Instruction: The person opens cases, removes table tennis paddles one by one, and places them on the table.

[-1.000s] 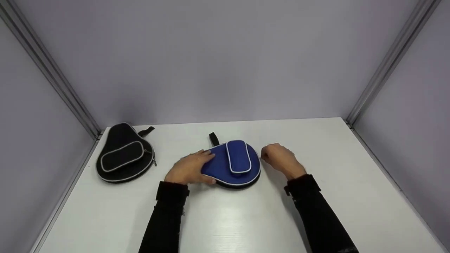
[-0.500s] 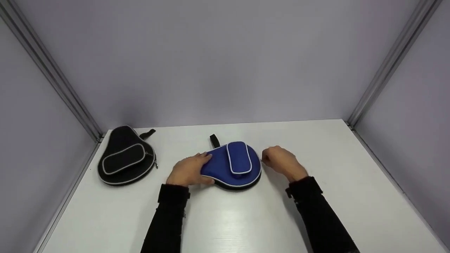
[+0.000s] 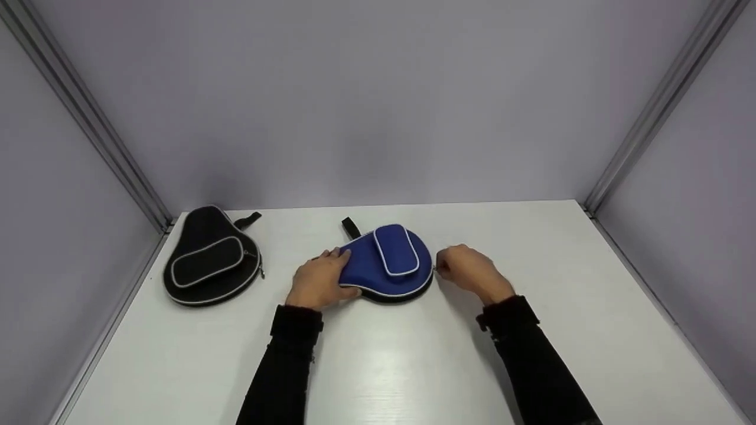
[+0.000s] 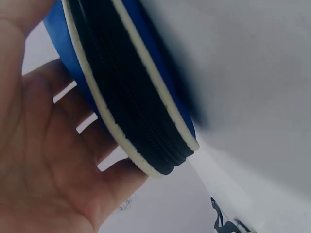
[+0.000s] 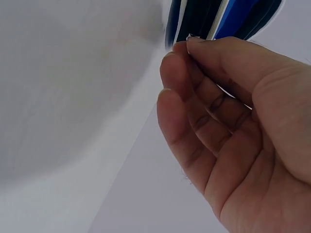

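A blue table tennis bat case (image 3: 367, 264) with white piping and a raised pocket lies mid-table, its narrow end to the left. My left hand (image 3: 319, 280) holds that narrow end, fingers over the top and thumb along the near side. In the left wrist view, the case's black zipped side (image 4: 124, 92) faces the camera; the fingertips are hidden behind the blue edge. At the round right end, my right hand (image 3: 472, 271) pinches a small metal zipper pull (image 5: 192, 37) between thumb and index finger. The pull is mostly covered by the fingertips.
A black bat case (image 3: 204, 233) with light piping, a strap and a hanging zipper pull lies at the table's left. A black strap (image 3: 351, 228) sticks out behind the blue case. Grey walls (image 3: 378, 106) enclose the white table (image 3: 378, 378) at the back and sides.
The blue case has shifted slightly away and to the left, turning a little, with my left hand still on it. My right hand stays almost in place at the zipper pull.
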{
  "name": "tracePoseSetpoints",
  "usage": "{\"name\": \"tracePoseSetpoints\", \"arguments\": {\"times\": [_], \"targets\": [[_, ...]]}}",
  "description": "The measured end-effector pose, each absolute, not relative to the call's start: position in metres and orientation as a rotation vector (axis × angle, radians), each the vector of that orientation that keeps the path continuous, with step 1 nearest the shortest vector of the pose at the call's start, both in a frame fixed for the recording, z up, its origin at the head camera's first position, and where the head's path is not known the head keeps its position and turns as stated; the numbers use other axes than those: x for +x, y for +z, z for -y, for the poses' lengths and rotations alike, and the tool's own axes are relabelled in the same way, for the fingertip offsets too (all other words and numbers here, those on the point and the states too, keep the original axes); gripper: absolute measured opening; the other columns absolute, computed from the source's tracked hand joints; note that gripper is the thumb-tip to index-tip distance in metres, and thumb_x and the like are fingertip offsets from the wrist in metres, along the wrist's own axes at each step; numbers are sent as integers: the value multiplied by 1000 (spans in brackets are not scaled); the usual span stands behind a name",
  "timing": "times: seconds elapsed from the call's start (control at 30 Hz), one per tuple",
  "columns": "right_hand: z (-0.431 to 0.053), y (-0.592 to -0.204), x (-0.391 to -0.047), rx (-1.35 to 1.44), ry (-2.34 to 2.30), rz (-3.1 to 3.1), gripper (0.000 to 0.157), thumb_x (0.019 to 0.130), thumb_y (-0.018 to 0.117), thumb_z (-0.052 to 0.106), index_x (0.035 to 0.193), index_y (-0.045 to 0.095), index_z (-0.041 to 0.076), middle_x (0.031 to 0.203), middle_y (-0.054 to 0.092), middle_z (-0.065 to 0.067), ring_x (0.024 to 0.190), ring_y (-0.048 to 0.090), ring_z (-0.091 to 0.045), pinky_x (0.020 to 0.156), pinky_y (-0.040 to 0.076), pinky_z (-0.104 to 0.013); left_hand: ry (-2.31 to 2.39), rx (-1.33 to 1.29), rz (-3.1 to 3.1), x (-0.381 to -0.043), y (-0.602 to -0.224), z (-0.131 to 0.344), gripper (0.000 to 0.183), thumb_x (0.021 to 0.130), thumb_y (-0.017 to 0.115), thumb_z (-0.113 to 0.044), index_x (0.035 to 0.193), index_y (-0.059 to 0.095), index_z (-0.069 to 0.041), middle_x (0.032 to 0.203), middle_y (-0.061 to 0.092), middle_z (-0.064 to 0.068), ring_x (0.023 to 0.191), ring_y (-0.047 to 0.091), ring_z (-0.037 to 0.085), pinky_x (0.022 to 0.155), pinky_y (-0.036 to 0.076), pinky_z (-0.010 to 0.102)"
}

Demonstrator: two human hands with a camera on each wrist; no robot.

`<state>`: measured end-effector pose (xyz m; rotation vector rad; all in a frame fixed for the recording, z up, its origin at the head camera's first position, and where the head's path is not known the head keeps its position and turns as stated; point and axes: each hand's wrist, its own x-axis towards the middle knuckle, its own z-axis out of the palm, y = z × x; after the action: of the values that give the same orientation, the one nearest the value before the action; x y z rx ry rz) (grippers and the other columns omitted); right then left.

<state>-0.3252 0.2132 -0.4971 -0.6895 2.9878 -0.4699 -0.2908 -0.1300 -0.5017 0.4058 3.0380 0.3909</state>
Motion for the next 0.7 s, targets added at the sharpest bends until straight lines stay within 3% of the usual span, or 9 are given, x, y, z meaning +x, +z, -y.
{"name": "tracePoseSetpoints", "arguments": {"times": [0.37, 0.7], "targets": [[-201, -496, -324, -756, -489, -2939, 10, 102, 78, -2, 98, 85, 4, 90, 79, -3, 76, 55, -12, 70, 51, -30, 350, 318, -3151, -292, -508, 122, 99, 99, 91, -55, 174, 55, -1, 178, 56, 29, 165, 58, 49, 132, 53, 68], [-183, -496, -318, -880, -469, -2891, 14, 104, 81, 0, 91, 82, 5, 83, 68, 3, 74, 52, -10, 67, 44, -25, 347, 267, -3176, -288, -510, 118, 98, 103, 86, -57, 174, 52, 2, 177, 56, 32, 166, 56, 51, 134, 50, 72]]}}
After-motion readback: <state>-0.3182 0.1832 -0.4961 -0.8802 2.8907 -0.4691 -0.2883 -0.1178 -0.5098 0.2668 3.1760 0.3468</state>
